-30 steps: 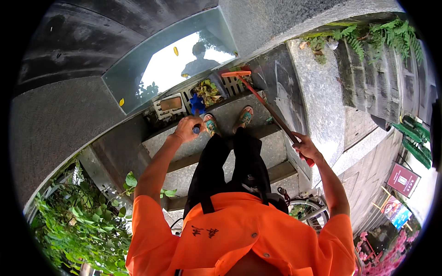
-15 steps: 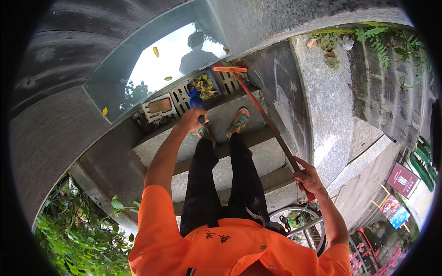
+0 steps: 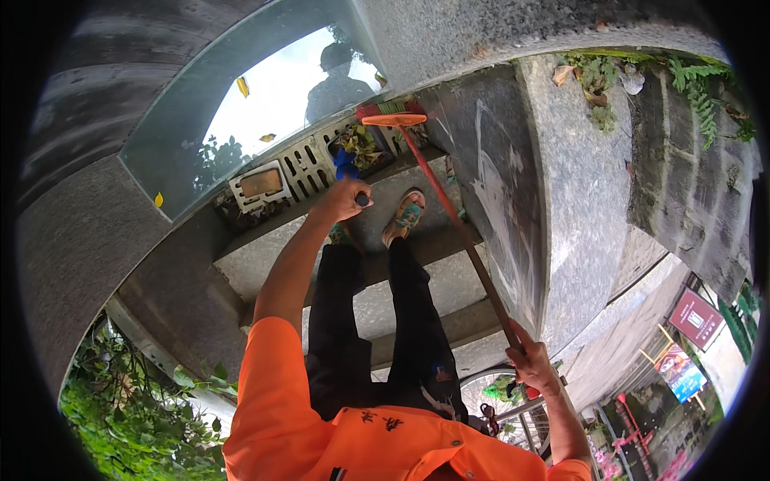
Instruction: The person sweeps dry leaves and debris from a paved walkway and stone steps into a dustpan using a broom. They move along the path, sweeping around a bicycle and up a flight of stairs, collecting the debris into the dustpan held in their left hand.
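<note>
My right hand (image 3: 532,367) is closed round the upper part of a broom's long red-brown handle (image 3: 469,248). The broom head (image 3: 395,119) is orange with red and green bristles, down at the grate by the wall. My left hand (image 3: 342,200) grips an upright handle whose dark end (image 3: 363,199) points up at me. Below that fist shows a blue part (image 3: 346,165), apparently of a long-handled dustpan. Leaves (image 3: 362,146) lie heaped just beyond it; whether they are in the pan or on the grate I cannot tell.
I stand on stone steps (image 3: 409,317) beside a slotted drain grate (image 3: 303,172) holding a framed brick-coloured slab (image 3: 261,185). A reflecting pane or water surface (image 3: 265,104) with yellow leaves lies beyond. A stone wall (image 3: 489,168) rises at right; a bicycle wheel (image 3: 513,429) is behind me.
My right hand has drawn back toward my body, and the broom handle with it. More of the bristles now shows. My left hand keeps its grip, and the whole view has shifted slightly.
</note>
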A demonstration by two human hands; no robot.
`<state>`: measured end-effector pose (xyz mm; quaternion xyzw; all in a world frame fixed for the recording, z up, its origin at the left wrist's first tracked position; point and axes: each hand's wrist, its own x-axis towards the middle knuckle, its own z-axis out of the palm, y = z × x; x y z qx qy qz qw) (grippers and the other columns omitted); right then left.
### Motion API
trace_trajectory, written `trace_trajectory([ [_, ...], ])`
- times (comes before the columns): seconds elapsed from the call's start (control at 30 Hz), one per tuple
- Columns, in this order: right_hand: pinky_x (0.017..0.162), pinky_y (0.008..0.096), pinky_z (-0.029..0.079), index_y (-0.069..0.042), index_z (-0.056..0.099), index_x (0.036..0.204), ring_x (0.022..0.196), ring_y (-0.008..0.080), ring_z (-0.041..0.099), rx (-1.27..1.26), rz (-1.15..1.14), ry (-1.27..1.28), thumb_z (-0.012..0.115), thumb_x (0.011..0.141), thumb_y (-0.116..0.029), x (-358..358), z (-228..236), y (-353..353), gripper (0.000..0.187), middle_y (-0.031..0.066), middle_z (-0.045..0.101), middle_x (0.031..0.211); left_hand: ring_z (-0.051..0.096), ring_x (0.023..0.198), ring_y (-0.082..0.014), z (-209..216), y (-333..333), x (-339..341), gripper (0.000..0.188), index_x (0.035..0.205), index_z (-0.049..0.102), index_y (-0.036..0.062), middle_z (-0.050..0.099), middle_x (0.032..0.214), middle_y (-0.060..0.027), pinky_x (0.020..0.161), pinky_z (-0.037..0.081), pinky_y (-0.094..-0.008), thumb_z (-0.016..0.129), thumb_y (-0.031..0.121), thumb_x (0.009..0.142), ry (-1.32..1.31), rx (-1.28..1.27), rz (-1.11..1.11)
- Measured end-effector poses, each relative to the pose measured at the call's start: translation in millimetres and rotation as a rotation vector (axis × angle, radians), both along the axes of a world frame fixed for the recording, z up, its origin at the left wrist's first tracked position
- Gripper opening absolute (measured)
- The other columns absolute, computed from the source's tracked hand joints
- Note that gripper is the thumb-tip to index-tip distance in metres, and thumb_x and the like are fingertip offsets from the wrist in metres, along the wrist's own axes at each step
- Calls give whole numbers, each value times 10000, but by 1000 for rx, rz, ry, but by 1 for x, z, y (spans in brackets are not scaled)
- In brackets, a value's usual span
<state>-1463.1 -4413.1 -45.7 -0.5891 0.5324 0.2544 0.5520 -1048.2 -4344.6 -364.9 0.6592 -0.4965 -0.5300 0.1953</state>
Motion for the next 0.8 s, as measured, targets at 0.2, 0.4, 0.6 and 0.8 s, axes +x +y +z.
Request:
trace_trajectory([
  [0.2, 406, 320, 375, -64, 339, 1372, 409, 164, 491, -15, -61, -53, 533, 807, -25, 0, -10, 43, 598, 78, 477, 521, 482, 595, -254, -17, 9, -2, 264, 641, 463, 47, 455, 623, -104, 584, 362, -402, 678, 87, 788, 8, -190, -72],
  [0.4, 338, 258, 336, -41, 332, 1376, 356, 68, 422, 14, -103, -88, 484, 819, -3, 3, -15, 51, 579, -26, 443, 472, 536, 739, -297, -37, 25, 11, 148, 781, 554, 58, 545, 764, -115, 688, 430, -417, 688, 63, 717, 35, -100, -83],
  [0.6, 308, 245, 353, -51, 233, 1415, 346, 81, 430, 268, -488, -31, 436, 810, 34, 11, -24, 80, 643, -8, 459, 503, 565, 939, -307, -14, 14, -24, 276, 928, 627, 65, 605, 954, -128, 801, 451, -410, 665, 55, 654, -83, 136, -306],
  [0.8, 315, 234, 358, -24, 257, 1403, 346, 99, 441, 437, -701, -66, 492, 799, 34, 19, 30, 63, 650, 38, 506, 566, 575, 921, -310, -47, 51, -26, 275, 908, 623, 67, 609, 930, -115, 803, 453, -406, 656, 57, 635, -178, -68, -212],
])
